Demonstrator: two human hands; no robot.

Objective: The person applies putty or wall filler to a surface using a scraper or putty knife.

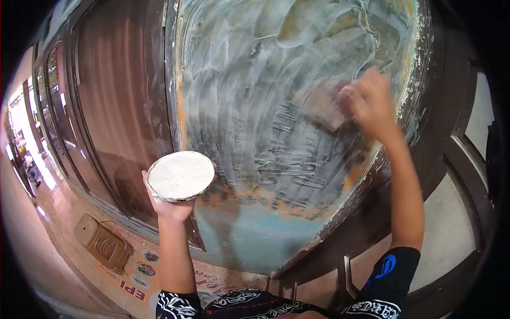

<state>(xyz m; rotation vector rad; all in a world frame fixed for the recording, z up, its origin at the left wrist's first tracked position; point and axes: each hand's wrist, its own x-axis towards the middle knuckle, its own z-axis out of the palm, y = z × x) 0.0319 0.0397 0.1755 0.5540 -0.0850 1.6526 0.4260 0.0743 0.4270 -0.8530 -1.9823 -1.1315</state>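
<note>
My left hand (pixel 172 206) holds up a round, shallow dish of white paste (pixel 181 175) from below, its palm under the base. To the right, my right hand (pixel 369 101) grips a flat, blurred spreading blade (pixel 326 103) against the wall panel (pixel 239 106), with the fingers closed round its edge. Grey-white streaks cover the panel, with orange-brown patches along its sides and lower part. Bare light-blue paint (pixel 260 234) shows beneath the streaks.
A dark-framed window (pixel 117 106) with a curtain behind it lies left of the panel. Dark wooden framing (pixel 462 133) with pale insets stands at the right. On the floor are a brown plastic stool (pixel 103 242) and a printed banner (pixel 135 271).
</note>
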